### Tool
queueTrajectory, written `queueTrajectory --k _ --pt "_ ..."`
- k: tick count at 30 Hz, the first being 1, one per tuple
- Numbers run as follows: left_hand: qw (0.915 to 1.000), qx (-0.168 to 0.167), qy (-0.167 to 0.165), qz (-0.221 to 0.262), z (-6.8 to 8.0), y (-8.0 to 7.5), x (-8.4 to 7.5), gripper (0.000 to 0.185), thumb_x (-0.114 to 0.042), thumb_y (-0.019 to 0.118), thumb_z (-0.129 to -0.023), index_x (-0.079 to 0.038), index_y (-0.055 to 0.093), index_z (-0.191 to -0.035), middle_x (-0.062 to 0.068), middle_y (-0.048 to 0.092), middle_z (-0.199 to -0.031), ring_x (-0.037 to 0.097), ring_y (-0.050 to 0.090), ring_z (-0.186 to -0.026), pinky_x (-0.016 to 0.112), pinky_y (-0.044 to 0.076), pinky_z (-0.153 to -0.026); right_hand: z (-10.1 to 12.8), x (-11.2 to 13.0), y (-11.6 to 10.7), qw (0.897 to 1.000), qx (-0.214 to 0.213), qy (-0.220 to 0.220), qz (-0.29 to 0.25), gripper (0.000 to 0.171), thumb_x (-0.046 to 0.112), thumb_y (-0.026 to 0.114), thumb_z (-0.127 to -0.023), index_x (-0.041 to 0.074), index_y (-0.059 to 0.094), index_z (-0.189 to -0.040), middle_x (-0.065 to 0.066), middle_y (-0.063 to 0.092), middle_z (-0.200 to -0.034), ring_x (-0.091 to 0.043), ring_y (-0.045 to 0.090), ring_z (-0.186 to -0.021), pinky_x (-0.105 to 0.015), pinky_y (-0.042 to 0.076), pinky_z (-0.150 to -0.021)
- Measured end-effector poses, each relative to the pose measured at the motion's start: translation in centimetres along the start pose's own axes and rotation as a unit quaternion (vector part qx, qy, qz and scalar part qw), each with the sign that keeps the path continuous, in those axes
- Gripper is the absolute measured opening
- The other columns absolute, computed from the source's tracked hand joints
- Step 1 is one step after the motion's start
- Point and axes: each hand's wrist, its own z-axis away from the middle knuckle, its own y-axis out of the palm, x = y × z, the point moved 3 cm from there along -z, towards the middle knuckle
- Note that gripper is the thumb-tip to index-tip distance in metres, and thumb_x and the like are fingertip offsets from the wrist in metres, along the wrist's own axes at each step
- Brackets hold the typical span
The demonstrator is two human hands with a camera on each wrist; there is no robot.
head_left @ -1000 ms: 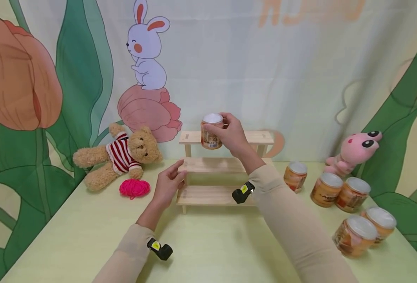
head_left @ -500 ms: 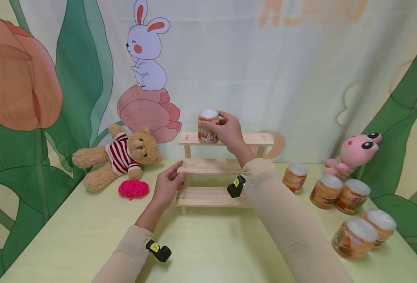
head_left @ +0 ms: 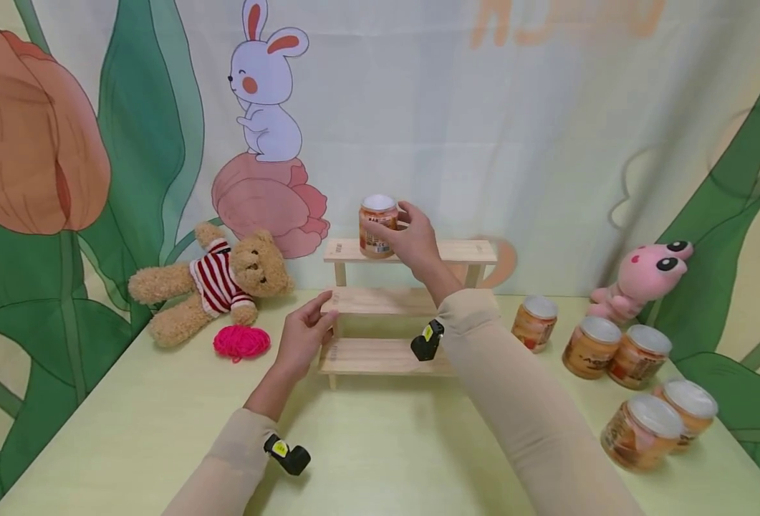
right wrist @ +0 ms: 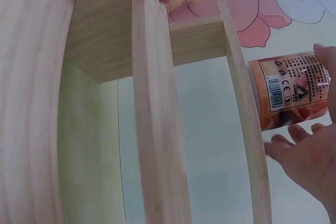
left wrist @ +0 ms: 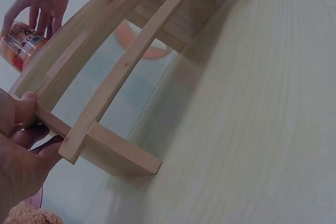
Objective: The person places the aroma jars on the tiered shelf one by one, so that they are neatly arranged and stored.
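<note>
A three-tier wooden shelf rack stands mid-table against the curtain. With thumb and fingers, my left hand grips the rack's left end at the middle tier; the left wrist view shows the rack's side frame beside it. On the left part of the top tier is an orange-labelled jar with a whitish lid, upright. My right hand holds this jar from the right, thumb in front and fingers behind. In the right wrist view, the jar has its base at the top board.
Several similar jars stand right of the rack, near a pink plush toy. To the left lie a teddy bear in a striped shirt and a bundle of pink yarn. A printed curtain hangs behind the table.
My right hand has carried the jar slightly left and back onto the top tier, turning it a little. The left hand keeps its grip on the rack's left end.
</note>
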Motion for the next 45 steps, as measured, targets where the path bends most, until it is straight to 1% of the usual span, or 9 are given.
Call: queueTrajectory --k 4,9,15,19,23,31,35,41,45 --pt "1.0000 0.003 -0.002 -0.008 -0.2 0.0 -0.2 0.047 -0.012 0.063 -0.100 -0.009 0.053 -0.145 0.021 0.067 -0.116 0.018 0.057 -0.086 0.023 0.050 -0.069 0.8 -0.1 -0.4 1.000 -0.020 -0.001 -0.005 0.085 0.039 0.079 -0.086 0.009 0.036 -0.153 -0.010 0.045 -0.147 -0.031 0.042 -0.135 -0.045 0.044 -0.103" --pt "1.0000 0.001 -0.002 -0.010 -0.2 0.1 -0.3 0.047 -0.013 0.064 -0.099 -0.009 0.054 -0.145 0.023 0.067 -0.115 0.016 0.056 -0.081 0.023 0.050 -0.067 2.6 0.1 -1.1 0.999 -0.043 -0.017 -0.017 0.080 0.036 0.081 -0.085 0.012 0.041 -0.151 -0.007 0.049 -0.145 -0.026 0.044 -0.135 -0.044 0.043 -0.104" --pt "0.9999 -0.005 -0.006 -0.012 -0.2 0.2 -0.2 0.047 -0.014 0.064 -0.099 -0.010 0.054 -0.144 0.016 0.069 -0.109 0.016 0.056 -0.082 0.022 0.050 -0.068 6.9 -0.9 -2.9 0.997 -0.043 -0.054 -0.029 0.079 0.034 0.083 -0.084 0.011 0.044 -0.149 -0.006 0.050 -0.146 -0.024 0.042 -0.138 -0.046 0.031 -0.113" --pt "0.9999 -0.001 -0.011 -0.011 -0.1 0.3 -0.1 0.047 -0.014 0.065 -0.099 -0.009 0.054 -0.145 0.013 0.069 -0.106 0.017 0.057 -0.083 0.023 0.049 -0.069 10.2 -1.6 -4.9 0.995 -0.054 -0.079 -0.016 0.078 0.033 0.083 -0.084 0.011 0.045 -0.148 -0.006 0.050 -0.146 -0.023 0.042 -0.137 -0.044 0.030 -0.115" --pt "0.9997 0.000 -0.019 -0.015 0.0 0.2 0.1 0.048 -0.014 0.065 -0.099 -0.010 0.053 -0.145 0.020 0.068 -0.112 0.017 0.059 -0.087 0.023 0.052 -0.072 13.0 -1.4 -7.1 0.989 -0.084 -0.122 -0.012 0.070 0.020 0.083 -0.083 0.007 0.050 -0.144 -0.007 0.053 -0.142 -0.021 0.045 -0.134 -0.043 0.032 -0.114" --pt "0.9997 -0.008 -0.016 -0.014 0.0 -0.2 0.1 0.049 -0.012 0.064 -0.099 -0.011 0.052 -0.146 0.025 0.066 -0.119 0.013 0.061 -0.091 0.028 0.055 -0.079 16.4 -0.2 -12.4 0.974 -0.157 -0.164 0.009 0.065 0.003 0.081 -0.081 0.001 0.053 -0.140 -0.009 0.056 -0.139 -0.020 0.048 -0.131 -0.038 0.035 -0.112" --pt "0.9998 -0.003 -0.016 -0.013 0.0 0.2 0.0 0.049 -0.013 0.065 -0.099 -0.011 0.052 -0.146 0.026 0.065 -0.118 0.014 0.060 -0.090 0.025 0.054 -0.075 17.5 -0.2 -15.8 0.971 -0.187 -0.146 0.038 0.065 0.001 0.081 -0.081 0.001 0.053 -0.139 -0.011 0.055 -0.140 -0.022 0.048 -0.132 -0.037 0.033 -0.113" --pt "0.9997 -0.003 -0.020 -0.016 0.2 0.4 -0.1 0.050 -0.014 0.065 -0.099 -0.012 0.052 -0.146 0.022 0.066 -0.119 0.015 0.060 -0.093 0.031 0.055 -0.082 18.7 0.2 -21.0 0.972 -0.187 -0.082 0.120 0.065 0.013 0.079 -0.087 0.007 0.050 -0.145 -0.011 0.053 -0.143 -0.023 0.046 -0.133 -0.035 0.033 -0.114" --pt "0.9997 -0.003 -0.018 -0.017 0.3 0.4 -0.2 0.050 -0.014 0.065 -0.099 -0.011 0.051 -0.147 0.019 0.068 -0.114 0.015 0.059 -0.089 0.029 0.054 -0.079 19.5 -0.2 -24.5 0.970 -0.164 -0.035 0.174 0.065 0.024 0.077 -0.090 0.011 0.048 -0.148 -0.010 0.052 -0.143 -0.025 0.046 -0.134 -0.017 0.038 -0.103"
